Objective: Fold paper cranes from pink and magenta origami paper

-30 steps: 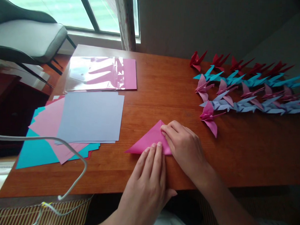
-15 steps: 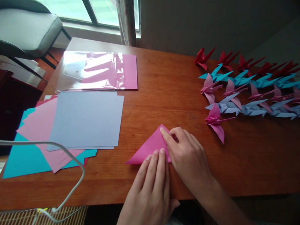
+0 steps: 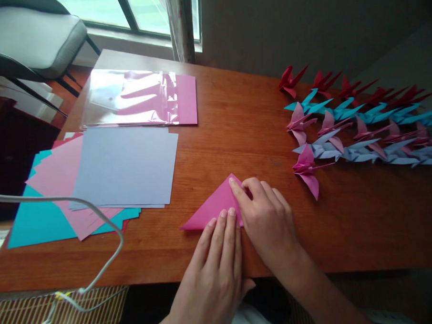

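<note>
A bright pink sheet of origami paper [image 3: 214,206], folded into a triangle, lies on the table in front of me. My left hand [image 3: 213,262] rests flat with its fingers stretched out, fingertips pressing the triangle's lower edge. From the right, my right hand [image 3: 267,217] has one digit laid along the paper near its top corner. Its other fingers are bent at the right edge, which they partly hide, closed on the paper there. A finished paper crane [image 3: 307,170] in the same bright pink stands to the right, apart from both hands.
Rows of red cranes [image 3: 321,84], turquoise cranes [image 3: 342,111], light pink cranes [image 3: 298,122] and pale blue cranes [image 3: 359,151] stand at right. Loose blue-grey sheets [image 3: 126,167] overlap coloured ones at left, below a clear packet [image 3: 133,98]. A white cable [image 3: 106,219] crosses the table's left side.
The whole scene sits slightly higher in the picture, as the camera has shifted a little. Both hands keep nearly the same place on the folded paper.
</note>
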Motion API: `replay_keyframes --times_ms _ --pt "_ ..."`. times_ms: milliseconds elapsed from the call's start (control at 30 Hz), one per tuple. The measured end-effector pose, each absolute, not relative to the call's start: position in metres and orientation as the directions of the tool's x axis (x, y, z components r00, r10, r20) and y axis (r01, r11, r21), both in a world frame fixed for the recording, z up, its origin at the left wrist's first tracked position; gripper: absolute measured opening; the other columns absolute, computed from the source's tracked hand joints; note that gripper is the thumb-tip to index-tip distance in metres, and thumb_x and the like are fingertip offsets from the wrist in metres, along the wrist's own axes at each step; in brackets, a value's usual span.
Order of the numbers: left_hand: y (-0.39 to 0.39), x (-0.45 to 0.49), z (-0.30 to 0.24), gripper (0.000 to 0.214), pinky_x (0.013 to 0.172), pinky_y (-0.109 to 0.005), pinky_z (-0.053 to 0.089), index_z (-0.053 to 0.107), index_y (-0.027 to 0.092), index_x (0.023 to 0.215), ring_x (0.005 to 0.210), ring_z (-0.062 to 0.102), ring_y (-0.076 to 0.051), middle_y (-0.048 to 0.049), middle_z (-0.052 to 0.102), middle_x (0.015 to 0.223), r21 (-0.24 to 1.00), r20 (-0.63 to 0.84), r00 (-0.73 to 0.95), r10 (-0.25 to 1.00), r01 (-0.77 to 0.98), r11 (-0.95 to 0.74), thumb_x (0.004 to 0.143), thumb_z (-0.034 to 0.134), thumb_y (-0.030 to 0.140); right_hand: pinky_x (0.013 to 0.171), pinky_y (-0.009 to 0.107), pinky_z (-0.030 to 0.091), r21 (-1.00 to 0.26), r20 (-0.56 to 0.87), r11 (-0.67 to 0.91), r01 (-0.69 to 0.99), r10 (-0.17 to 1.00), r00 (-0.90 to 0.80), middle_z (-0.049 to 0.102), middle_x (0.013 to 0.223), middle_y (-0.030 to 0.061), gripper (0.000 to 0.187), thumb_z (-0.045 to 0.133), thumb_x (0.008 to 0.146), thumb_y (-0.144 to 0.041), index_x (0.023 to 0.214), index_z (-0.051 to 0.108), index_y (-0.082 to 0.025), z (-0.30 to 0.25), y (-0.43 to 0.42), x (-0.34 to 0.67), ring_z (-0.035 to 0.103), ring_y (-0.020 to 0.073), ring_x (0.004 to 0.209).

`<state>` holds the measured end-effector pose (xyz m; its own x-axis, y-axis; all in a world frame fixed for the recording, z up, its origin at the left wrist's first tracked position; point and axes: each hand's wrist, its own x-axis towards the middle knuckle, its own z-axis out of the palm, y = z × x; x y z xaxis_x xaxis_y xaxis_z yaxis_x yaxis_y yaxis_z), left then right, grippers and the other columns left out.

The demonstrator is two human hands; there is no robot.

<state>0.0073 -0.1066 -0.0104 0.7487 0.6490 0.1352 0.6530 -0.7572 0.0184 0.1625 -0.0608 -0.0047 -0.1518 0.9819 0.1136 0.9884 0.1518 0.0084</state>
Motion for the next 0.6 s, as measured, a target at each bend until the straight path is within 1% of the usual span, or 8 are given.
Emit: replay_keyframes --times_ms 100,200,300,400,467,600 --pt "-0.1087 0.0086 -0.0114 0.102 0.124 -0.050 0.021 0.051 -0.005 0.142 0.146 0.037 -0.040 -0.0281 0.044 0.154 -0.007 0.110 0.743 0.660 0.664 -0.747 0.077 0.066 0.073 0.071 0.035 0.037 0.029 0.114 0.151 0.988 0.982 -0.153 0.068 0.099 0.0047 0.038 0.059 0.097 -0.014 0.134 0.062 -0.020 -0.0042 -0.0602 0.1620 0.056 0.0195 0.084" --pt "-0.1098 0.0094 -0.0114 0.106 0.124 -0.049 0.021 0.051 -0.004 0.143 0.148 0.034 -0.040 -0.0275 0.044 0.154 -0.020 0.088 0.736 0.671 0.675 -0.738 0.075 0.065 0.077 0.071 0.035 0.037 0.033 0.109 0.158 0.987 0.981 -0.161 0.069 0.100 0.0057 0.037 0.056 0.098 -0.014 0.135 0.061 -0.020 -0.0043 -0.0596 0.1630 0.056 0.0197 0.085" --pt "-0.1104 0.0086 -0.0114 0.111 0.125 -0.049 0.017 0.050 0.000 0.145 0.149 0.033 -0.039 -0.0258 0.044 0.155 -0.004 0.091 0.719 0.689 0.693 -0.721 0.071 0.064 0.082 0.070 0.036 0.037 0.021 0.113 0.166 0.986 0.979 -0.168 0.069 0.100 0.0063 0.035 0.055 0.099 -0.014 0.133 0.062 -0.020 -0.0045 -0.0593 0.1640 0.056 0.0200 0.085" --pt "-0.1117 0.0064 -0.0123 0.121 0.125 -0.052 0.013 0.046 0.002 0.149 0.149 0.032 -0.041 -0.0254 0.041 0.157 0.032 0.079 0.697 0.713 0.713 -0.700 0.064 0.067 0.085 0.070 0.036 0.037 0.019 0.119 0.168 0.986 0.978 -0.169 0.068 0.097 0.0062 0.035 0.056 0.098 -0.014 0.132 0.063 -0.020 -0.0049 -0.0591 0.1647 0.055 0.0203 0.085" --pt "-0.1133 0.0048 -0.0131 0.123 0.124 -0.055 0.013 0.042 0.006 0.152 0.149 0.030 -0.042 -0.0223 0.039 0.159 0.060 0.041 0.679 0.733 0.730 -0.680 0.062 0.068 0.086 0.070 0.036 0.037 0.019 0.116 0.167 0.986 0.979 -0.168 0.068 0.097 0.0062 0.035 0.057 0.098 -0.015 0.132 0.063 -0.021 -0.0050 -0.0588 0.1651 0.055 0.0204 0.085" --pt "-0.1156 0.0026 -0.0134 0.121 0.121 -0.063 0.013 0.036 0.017 0.157 0.150 0.026 -0.045 -0.0143 0.032 0.164 0.112 -0.018 0.635 0.773 0.769 -0.629 0.062 0.068 0.085 0.071 0.036 0.036 0.018 0.099 0.167 0.986 0.981 -0.168 0.067 0.098 0.0059 0.035 0.056 0.099 -0.016 0.133 0.063 -0.022 -0.0045 -0.0580 0.1663 0.054 0.0211 0.086"
